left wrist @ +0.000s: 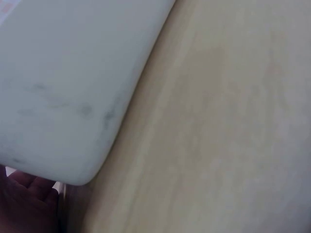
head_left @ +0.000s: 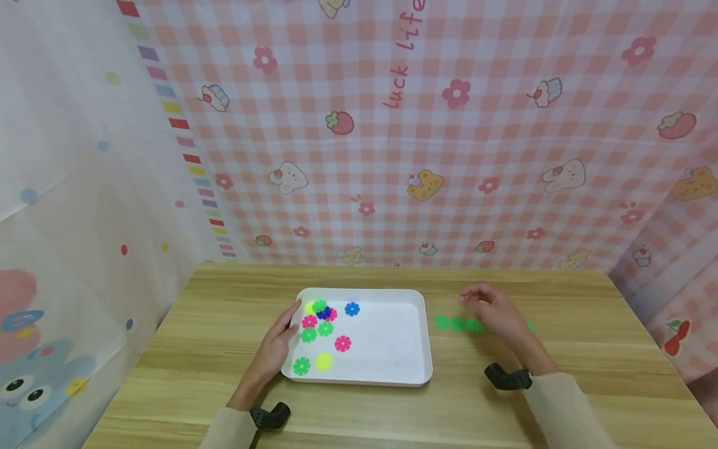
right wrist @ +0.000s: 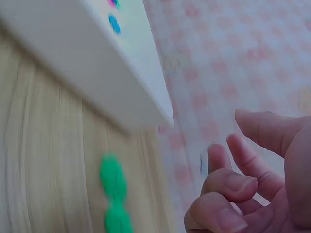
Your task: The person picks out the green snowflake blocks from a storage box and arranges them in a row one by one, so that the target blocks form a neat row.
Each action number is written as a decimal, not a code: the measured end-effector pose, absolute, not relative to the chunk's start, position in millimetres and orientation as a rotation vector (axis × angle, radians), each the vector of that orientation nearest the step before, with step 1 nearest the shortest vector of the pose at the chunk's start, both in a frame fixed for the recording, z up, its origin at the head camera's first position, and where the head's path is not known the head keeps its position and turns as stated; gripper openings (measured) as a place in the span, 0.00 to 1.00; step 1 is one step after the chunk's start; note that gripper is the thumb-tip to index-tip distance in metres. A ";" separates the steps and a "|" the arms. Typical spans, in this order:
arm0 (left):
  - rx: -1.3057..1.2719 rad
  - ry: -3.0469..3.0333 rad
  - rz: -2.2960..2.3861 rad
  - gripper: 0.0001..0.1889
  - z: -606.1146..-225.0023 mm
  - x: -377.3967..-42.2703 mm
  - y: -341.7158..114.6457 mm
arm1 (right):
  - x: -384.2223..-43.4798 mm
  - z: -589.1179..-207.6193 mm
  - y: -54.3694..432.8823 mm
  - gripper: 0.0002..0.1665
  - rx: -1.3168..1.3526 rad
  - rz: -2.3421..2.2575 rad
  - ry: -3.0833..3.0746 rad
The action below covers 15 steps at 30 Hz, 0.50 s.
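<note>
My left hand (head_left: 273, 347) grips the left side of a white tray (head_left: 387, 337), its fingers at the rim. In the left wrist view, the curled fingers (left wrist: 36, 187) show beside the tray's scuffed outer wall (left wrist: 73, 97). Several notched plastic discs lie in the tray's left part, among them a blue disc (head_left: 352, 309), a pink disc (head_left: 343, 343) and a yellow disc (head_left: 323, 362). My right hand (head_left: 496, 315), empty with fingers loosely bent, hovers over a row of green discs (head_left: 459, 323) right of the tray and hides part of that row.
Tray and discs are on a wood-grain table (head_left: 196, 349). A pink checked curtain (head_left: 392, 156) hangs behind its far edge, and a white printed cloth (head_left: 84, 156) on the left. Both wrists wear black mounts, such as the right-hand one (head_left: 507, 377).
</note>
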<state>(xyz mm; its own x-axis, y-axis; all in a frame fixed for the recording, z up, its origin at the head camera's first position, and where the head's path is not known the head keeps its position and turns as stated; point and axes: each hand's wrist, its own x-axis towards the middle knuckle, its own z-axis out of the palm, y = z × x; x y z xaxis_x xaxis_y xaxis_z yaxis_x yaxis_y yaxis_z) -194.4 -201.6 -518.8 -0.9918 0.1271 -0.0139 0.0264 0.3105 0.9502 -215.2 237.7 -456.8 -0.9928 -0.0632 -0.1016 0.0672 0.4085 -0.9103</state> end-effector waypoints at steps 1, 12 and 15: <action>0.150 2.473 1.792 0.27 -518.6 -194.2 -201.5 | -215.2 -455.8 228.2 0.20 -0.015 -1.663 2.510; 0.142 2.474 1.801 0.27 -518.5 -194.7 -200.0 | -212.7 -446.7 117.2 0.09 -0.202 -1.625 2.341; 0.139 2.475 1.802 0.27 -518.4 -194.8 -199.7 | -212.3 -447.9 91.5 0.09 -0.294 -1.588 2.305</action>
<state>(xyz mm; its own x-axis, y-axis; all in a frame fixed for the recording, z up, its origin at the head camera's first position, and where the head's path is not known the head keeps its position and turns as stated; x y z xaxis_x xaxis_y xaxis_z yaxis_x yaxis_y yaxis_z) -194.8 -199.7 -518.4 -0.9930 0.1181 -0.0089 0.0278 0.3054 0.9518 -212.3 91.5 -447.9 -0.9258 -0.3477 -0.1484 0.0146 0.3593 -0.9331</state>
